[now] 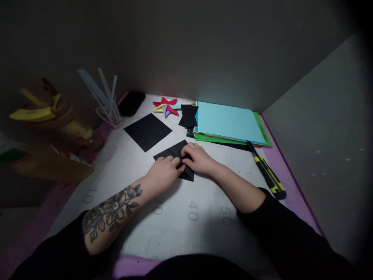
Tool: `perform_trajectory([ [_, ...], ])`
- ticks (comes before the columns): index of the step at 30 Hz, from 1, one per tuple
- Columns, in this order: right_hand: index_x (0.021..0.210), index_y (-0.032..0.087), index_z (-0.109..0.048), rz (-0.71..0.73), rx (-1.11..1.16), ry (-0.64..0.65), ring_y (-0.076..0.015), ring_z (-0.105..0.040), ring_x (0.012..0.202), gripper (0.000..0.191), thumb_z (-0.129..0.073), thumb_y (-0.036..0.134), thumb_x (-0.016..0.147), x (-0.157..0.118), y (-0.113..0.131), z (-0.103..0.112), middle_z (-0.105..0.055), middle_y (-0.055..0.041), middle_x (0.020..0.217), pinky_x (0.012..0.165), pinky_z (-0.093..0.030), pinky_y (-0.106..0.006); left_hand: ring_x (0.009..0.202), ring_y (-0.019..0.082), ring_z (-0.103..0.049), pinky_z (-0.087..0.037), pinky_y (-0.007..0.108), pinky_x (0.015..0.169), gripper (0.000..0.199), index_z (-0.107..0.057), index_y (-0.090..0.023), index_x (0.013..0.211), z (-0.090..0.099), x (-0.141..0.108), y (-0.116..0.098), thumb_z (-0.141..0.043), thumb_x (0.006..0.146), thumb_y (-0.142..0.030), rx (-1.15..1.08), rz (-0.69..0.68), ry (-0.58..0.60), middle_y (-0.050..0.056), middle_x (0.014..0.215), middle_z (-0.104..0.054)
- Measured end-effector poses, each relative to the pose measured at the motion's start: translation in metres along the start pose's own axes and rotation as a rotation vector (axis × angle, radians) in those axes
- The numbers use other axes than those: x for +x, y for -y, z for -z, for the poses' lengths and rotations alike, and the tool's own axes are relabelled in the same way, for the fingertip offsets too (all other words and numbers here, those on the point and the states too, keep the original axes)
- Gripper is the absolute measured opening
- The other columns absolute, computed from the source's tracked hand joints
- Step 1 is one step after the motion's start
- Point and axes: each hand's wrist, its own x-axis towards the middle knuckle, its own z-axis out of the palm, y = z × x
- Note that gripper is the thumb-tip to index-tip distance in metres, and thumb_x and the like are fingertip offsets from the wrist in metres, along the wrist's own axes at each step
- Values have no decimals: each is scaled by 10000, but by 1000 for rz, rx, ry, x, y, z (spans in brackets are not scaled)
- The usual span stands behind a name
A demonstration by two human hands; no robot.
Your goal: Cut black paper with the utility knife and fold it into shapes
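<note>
A creased sheet of black paper (189,175) lies on the white mat in front of me, partly covered by my hands. My left hand (166,168) has its fingers bent together on the paper's left and middle part. From the right, my right hand (197,157) rests on the same sheet, fingers curled, its fingertips close to my left thumb. Up and to the left is a flat black paper square (148,132). Behind the creased sheet, a folded black paper piece (189,116) leans against the stack of coloured paper.
The coloured paper stack (230,121) is at the back right, a yellow-black cutter (267,173) beside it. Folded coloured stars (166,106), a black phone (132,103), a clear cup with strips (110,113), a bottle (55,165) and a brown pot (62,116) stand left.
</note>
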Motion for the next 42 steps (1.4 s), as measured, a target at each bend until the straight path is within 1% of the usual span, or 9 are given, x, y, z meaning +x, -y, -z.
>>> perform_trajectory([
  [3, 863, 199, -594, 159, 142, -108, -204, -527, 951, 178, -446, 110, 822, -20, -1, 6, -590, -68, 927, 862, -416, -372, 862, 243, -528, -344, 336, 623, 385, -574, -235, 1274, 0, -1, 0, -320, 987, -263, 12, -6, 16, 101, 931, -576],
  [6, 950, 222, -663, 274, 87, -46, -219, -536, 987, 270, -457, 107, 819, -47, 2, 8, -620, -78, 993, 889, -423, -413, 868, 254, -529, -353, 351, 629, 370, -575, -223, 1271, 0, -1, 0, -353, 976, -247, -5, -6, 24, 109, 931, -577],
  [11, 1243, 191, -590, 322, -150, 32, -307, -448, 1218, 391, -514, 222, 861, -80, 9, -2, -511, -138, 1377, 947, -396, -527, 892, 252, -538, -365, 343, 640, 343, -577, -198, 1251, -2, -2, -1, -409, 955, -237, -24, 2, 33, 112, 932, -584],
  [19, 1240, 185, -601, 283, -273, 44, -299, -409, 1299, 361, -473, 292, 920, -103, 12, -8, -568, -96, 1343, 1024, -332, -538, 847, 235, -557, -338, 312, 607, 373, -546, -221, 1300, -1, -3, -3, -435, 945, -211, -32, 34, 49, 101, 917, -589],
  [24, 1190, 211, -627, 289, -292, 31, -302, -362, 1302, 329, -493, 329, 915, -93, 18, -7, -572, -110, 1308, 1058, -250, -544, 835, 237, -546, -321, 309, 604, 377, -565, -276, 1296, 3, 0, 5, -368, 975, -291, -21, 15, 71, 93, 928, -570],
  [28, 1176, 221, -641, 250, -301, 73, -295, -477, 1057, 347, -529, 388, 893, -78, 30, -7, -607, -136, 1054, 945, -332, -494, 793, 201, -529, -326, 294, 636, 361, -583, -343, 1275, 2, 2, 20, -416, 958, -307, -116, -32, 70, 56, 867, -550],
  [31, 1194, 239, -632, 194, -332, 129, -288, -491, 966, 369, -514, 427, 899, -69, 41, -8, -598, -137, 1003, 833, -371, -439, 765, 172, -526, -332, 270, 648, 370, -595, -372, 1256, 1, 5, 32, -476, 921, -266, -213, -77, 82, 35, 863, -553],
  [39, 1406, 224, -432, 99, -407, 409, -265, -643, 861, 540, -404, 488, 936, -43, 69, -7, -715, -114, 912, 669, -441, -328, 744, 162, -550, -340, 241, 637, 386, -640, -359, 1204, 22, 32, 50, -547, 848, -244, -302, -176, 374, 26, 918, -650],
  [42, 1410, 256, -424, 88, -400, 427, -280, -658, 920, 548, -416, 507, 922, -35, 75, -9, -721, -105, 1000, 645, -464, -315, 611, 139, -510, -333, 242, 598, 291, -712, -311, 1083, 25, 39, 48, -577, 829, -355, -322, -109, 371, 12, 794, -675],
])
